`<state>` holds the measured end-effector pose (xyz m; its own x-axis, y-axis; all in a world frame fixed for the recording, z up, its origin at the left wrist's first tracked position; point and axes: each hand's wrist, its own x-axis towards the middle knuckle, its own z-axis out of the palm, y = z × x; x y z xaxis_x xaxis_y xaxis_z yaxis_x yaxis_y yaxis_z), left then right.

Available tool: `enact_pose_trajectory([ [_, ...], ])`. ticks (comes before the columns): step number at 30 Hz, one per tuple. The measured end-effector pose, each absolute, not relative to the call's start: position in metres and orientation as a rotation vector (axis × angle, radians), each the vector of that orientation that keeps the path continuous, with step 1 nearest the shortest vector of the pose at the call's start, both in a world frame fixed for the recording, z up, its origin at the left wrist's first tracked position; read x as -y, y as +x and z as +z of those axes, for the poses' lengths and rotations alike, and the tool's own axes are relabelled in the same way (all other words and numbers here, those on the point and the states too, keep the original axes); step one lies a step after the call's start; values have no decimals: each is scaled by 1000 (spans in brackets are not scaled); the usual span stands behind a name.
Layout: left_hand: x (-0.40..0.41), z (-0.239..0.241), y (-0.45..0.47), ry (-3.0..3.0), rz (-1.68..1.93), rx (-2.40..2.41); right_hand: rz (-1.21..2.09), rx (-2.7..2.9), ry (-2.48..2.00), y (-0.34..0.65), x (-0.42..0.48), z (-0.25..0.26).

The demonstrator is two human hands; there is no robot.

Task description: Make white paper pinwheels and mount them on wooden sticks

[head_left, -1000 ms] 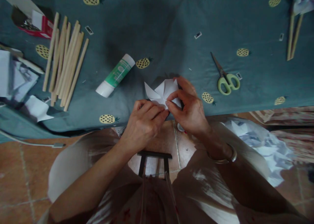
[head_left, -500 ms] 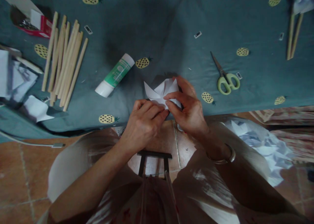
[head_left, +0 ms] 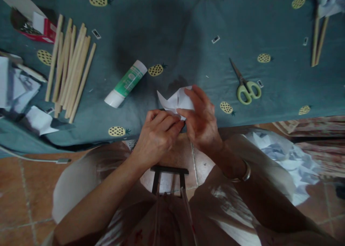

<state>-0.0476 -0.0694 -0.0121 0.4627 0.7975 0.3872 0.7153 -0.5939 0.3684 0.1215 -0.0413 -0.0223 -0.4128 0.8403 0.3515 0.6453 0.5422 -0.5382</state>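
Note:
A small white paper pinwheel, its corners bent in toward the middle, is held between my hands just over the table's front edge. My left hand grips its lower side, with fingers curled and the thumb side hidden. At the right, my right hand is closed on the paper, its index finger near the centre and other fingers behind a raised fold. To the left lies a glue stick with a green label. Green-handled scissors rest to the right, blades pointing away from me.
Several wooden sticks lie at the left beside a red box and cut white papers. Two sticks with white paper are at the far right. A clear bag of folded papers sits below the table, right of my leg.
My right hand has shifted slightly left, and its fingers have pressed the right-hand fold inward over the paper's middle. My left hand stays nearly in place.

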Motion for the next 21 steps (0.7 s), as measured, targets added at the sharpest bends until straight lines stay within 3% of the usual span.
enact_pose_trajectory([
  [12,70,-12,-46,2558,768,-1413,356,2159,-1164,126,44,-30],
  [21,68,-10,-46,2609,754,-1432,575,2134,-1134,133,40,-24],
])
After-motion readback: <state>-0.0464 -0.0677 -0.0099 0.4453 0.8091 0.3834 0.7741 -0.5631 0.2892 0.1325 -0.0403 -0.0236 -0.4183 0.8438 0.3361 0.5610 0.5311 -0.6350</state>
